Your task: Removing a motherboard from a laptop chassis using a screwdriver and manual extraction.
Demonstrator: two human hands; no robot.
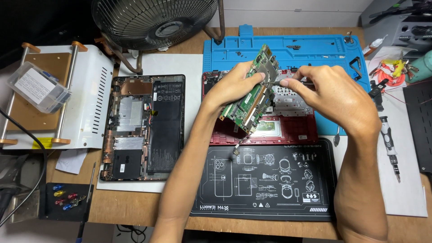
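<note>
Fingers of the left hand (236,83) close around the upper edge of a green laptop circuit board (250,96), thumb on its face, gripping it tilted on end above the table. The right hand (330,92) pinches a thin metal tool (271,83) between thumb and forefinger, its grip shut on the shaft, the tip touching the board near the silver shield plate at its far end.

The board is long and narrow, green with a metal-covered patch, connectors along its near edge and a small cable dangling from the near corner. It hangs over a red laptop shell (288,128) with a pale touchpad, which lies partly on a blue silicone repair mat (315,49) and just beyond a black work mat with white line drawings (270,180).

To the left, on white paper, lies a black laptop base with a flat battery (144,128). Farther left stands a white metal machine (96,90) carrying a clear plastic box (38,87). A black wire-guard fan (155,20) stands at the far side. A black-handled screwdriver (390,146) rests at the right on the brown wooden table (126,209).
</note>
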